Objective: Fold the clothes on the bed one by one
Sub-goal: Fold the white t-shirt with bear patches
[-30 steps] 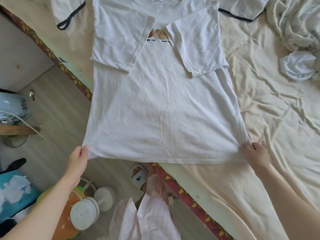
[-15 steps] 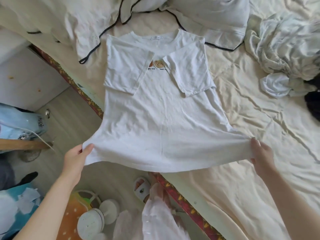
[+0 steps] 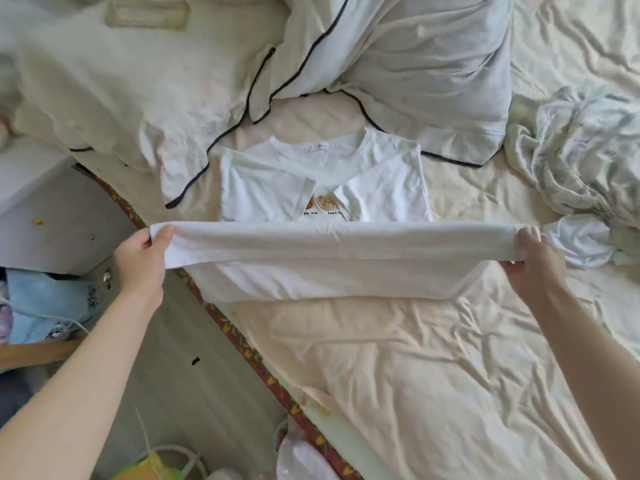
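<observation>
T-shirt (image 3: 322, 174) hem lifted off the bed (image 3: 415, 358) and carried toward the collar.

Head view: the left hand (image 3: 142, 258) pinches the left hem corner and the right hand (image 3: 533, 261) pinches the right hem corner, holding the hem stretched taut between them above the shirt's middle. A second ago the hem lay flat at the bed edge, so the bottom-to-top fold is now under way. The sleeves are already folded inward over the chest print. Judgement: lowering the hem at the collar should complete this fold. A crumpled white garment (image 3: 578, 242) lies near the right hand, unfolded; a heap of bedding (image 3: 415, 64) lies beyond the collar.
</observation>
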Motion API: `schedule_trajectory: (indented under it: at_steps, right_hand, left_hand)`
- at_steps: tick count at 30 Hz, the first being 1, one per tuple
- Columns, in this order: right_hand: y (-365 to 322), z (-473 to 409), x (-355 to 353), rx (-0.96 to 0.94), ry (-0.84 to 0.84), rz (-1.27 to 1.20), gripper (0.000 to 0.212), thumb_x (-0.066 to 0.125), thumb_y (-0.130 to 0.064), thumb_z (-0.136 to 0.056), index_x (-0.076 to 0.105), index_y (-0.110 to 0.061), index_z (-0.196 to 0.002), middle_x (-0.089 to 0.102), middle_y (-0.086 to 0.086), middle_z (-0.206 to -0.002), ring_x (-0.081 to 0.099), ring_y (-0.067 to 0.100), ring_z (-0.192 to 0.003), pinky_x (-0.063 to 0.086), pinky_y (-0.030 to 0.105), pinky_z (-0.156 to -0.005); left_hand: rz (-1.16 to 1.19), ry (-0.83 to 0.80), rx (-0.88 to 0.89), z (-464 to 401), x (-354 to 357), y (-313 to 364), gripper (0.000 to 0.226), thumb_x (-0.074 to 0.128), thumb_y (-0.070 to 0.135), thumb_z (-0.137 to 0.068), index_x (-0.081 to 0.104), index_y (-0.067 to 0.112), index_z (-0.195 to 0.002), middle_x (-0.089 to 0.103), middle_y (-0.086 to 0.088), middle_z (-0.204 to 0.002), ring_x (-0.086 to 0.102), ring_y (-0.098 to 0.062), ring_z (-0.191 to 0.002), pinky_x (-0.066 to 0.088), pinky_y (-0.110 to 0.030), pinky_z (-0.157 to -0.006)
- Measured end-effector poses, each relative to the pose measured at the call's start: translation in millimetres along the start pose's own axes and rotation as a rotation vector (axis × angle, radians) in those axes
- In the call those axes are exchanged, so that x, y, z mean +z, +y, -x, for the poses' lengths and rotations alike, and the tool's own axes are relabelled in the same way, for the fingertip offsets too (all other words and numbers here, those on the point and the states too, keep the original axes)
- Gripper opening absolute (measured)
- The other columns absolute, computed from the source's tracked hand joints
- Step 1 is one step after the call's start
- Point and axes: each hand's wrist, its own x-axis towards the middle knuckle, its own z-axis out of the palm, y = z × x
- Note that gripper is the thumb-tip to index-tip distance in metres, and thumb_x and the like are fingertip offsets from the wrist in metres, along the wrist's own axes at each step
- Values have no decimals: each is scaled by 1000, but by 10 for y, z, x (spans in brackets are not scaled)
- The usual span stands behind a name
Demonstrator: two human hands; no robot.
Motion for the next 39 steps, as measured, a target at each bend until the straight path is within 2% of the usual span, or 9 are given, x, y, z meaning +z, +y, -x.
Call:
schedule_trajectory:
  at_steps: [4, 7, 9, 14, 25, 30, 32, 34, 39]
  right_hand:
    - [70, -491, 379, 36, -74, -14, 12, 48, -10, -96, 53, -19, -89, 53, -1, -91, 56, 10, -81, 51, 33, -77]
    - [273, -801, 589, 122, -54, -15, 12, 52, -7, -93, 57, -17, -93, 59, 0, -86, 60, 13, -79, 55, 30, -70]
    - [434, -977, 667, 176, -3, -10, 12, 54, -4, -92, 57, -14, -86, 62, 0, -76, 61, 14, -75, 55, 30, -64]
    - [682, -1160, 759, 254, 63, 86, 5, 58, -18, -94, 56, -16, -89, 63, 2, -96, 64, 14, -89, 53, 28, -85]
    - [278, -1591, 1251, 183, 133, 9, 7, 55, -5, -90, 53, -11, -87, 59, 2, -87, 65, 12, -78, 51, 18, -51]
    - [258, -1793, 1601, 225, 35, -47, 12, 47, -11, -98, 48, -8, -86, 55, 8, -91, 62, 16, -78, 58, 22, -66]
    - [384, -1840, 1666, 99, 32, 216, 12, 46, -7, -94, 50, -12, -84, 50, 6, -85, 54, 13, -69, 52, 19, -54]
    - [500, -1877, 1656, -118, 19, 636, 24, 45, -10, -85, 58, -10, -106, 55, 2, -91, 52, 11, -69, 45, 23, -54]
    - [532, -1974, 1582, -518, -166, 1317, 49, 50, -1, -87, 49, -10, -135, 45, 21, -135, 41, 36, -123, 29, 39, -106]
  left_hand:
    - [-6, -20, -17, -355, 325, 69, 20, 58, 18, -94, 59, 21, -74, 52, 7, -74, 47, -6, -72, 39, -21, -70]
    - [20, -10, -120, -513, 515, -49, 6, 58, 17, -93, 64, 16, -92, 57, 6, -82, 52, -10, -83, 42, -24, -80]
    - [48, -30, -184, -571, 590, -205, 8, 58, 19, -93, 63, 19, -86, 58, 7, -83, 54, -16, -88, 44, -29, -84]
    - [209, -107, -319, -476, 614, -395, 7, 57, 20, -94, 63, 23, -93, 66, 6, -96, 65, -10, -85, 50, -23, -77]
    - [408, 91, -392, -1135, 788, 213, 10, 65, 8, -87, 57, 11, -82, 62, -1, -88, 63, -8, -75, 53, -15, -64]
    - [398, -57, -344, -1426, 1021, 239, 20, 54, 18, -96, 51, 5, -112, 61, -6, -103, 68, -13, -87, 56, -22, -72]
    - [139, -34, -182, -1331, 1103, 151, 29, 50, 6, -95, 47, 8, -124, 58, -6, -106, 63, -16, -88, 54, -23, -73]
    - [-274, -97, 158, -1213, 1184, 79, 35, 46, -3, -92, 49, 8, -126, 53, -3, -114, 56, -16, -95, 46, -26, -82]
    - [-899, -401, 856, -1315, 1468, 21, 51, 59, -12, -78, 59, 11, -124, 52, -13, -128, 45, -34, -115, 39, -46, -90]
